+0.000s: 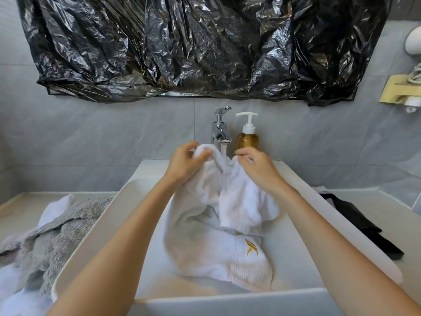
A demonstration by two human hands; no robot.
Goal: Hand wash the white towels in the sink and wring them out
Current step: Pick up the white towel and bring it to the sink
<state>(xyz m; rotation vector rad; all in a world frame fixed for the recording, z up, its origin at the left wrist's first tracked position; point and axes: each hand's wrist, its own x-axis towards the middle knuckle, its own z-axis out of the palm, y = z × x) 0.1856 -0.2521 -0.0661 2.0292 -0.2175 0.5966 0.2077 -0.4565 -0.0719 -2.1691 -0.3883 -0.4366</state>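
Head view. Left hand [185, 164] curled round a bunched top edge of the towel [241, 201], thumb and fingers pinching it, raised just below the tap [220, 128]. Right hand [257, 168] pinching the same edge a little to the right, fingers bent over the cloth, just in front of the soap bottle [247, 139]. Between both hands a sagging fold, with a thin stream of water running from the tap onto it. Hanging down from both grips into the sink [102, 224], the rest of the towel heaped on the basin floor toward the near edge, a gold emblem showing on the ribbed end. On the worktop left of the sink, touching its left rim, a grey towel [52, 236] with white cloth under it. On the worktop right of the sink, a black item [360, 222]. Above, black plastic [200, 46] over the mirror.
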